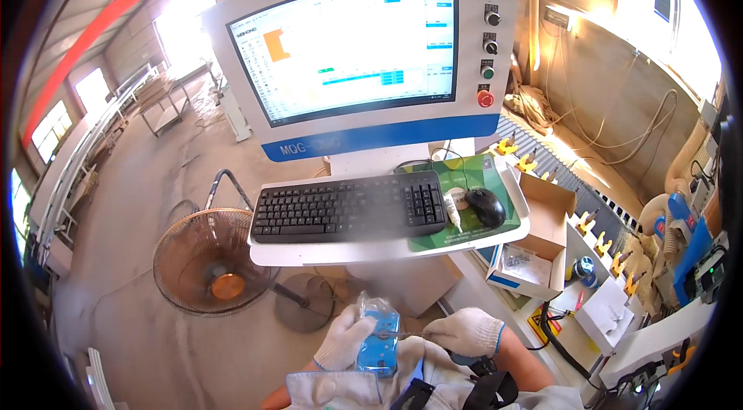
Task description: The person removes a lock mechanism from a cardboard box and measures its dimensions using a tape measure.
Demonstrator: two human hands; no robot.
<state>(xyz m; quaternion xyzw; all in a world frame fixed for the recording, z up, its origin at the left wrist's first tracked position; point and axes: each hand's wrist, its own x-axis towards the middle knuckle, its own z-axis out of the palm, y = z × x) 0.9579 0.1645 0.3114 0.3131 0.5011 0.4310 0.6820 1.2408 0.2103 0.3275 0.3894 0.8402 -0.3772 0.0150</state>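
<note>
My left hand [344, 339], in a white knit glove, is closed round the side of a bright blue block-like part [378, 348] wrapped in clear plastic, held in front of my body. My right hand [468, 331], gloved as well, is closed on a thin dark rod-like tool [414, 334]. Its tip reaches the face of the blue part; its exact kind is too small to make out. Above both hands, a black keyboard [348, 207] lies on a white shelf, with a black mouse [486, 207] and a small white tube [453, 213] on a green mat.
A control console with a lit screen [348, 46] and red stop button [485, 99] stands ahead. A wire-cage fan [209, 263] is at the left. To the right are an open cardboard box [534, 278], a white box [604, 316] and a row of yellow tool holders [602, 243].
</note>
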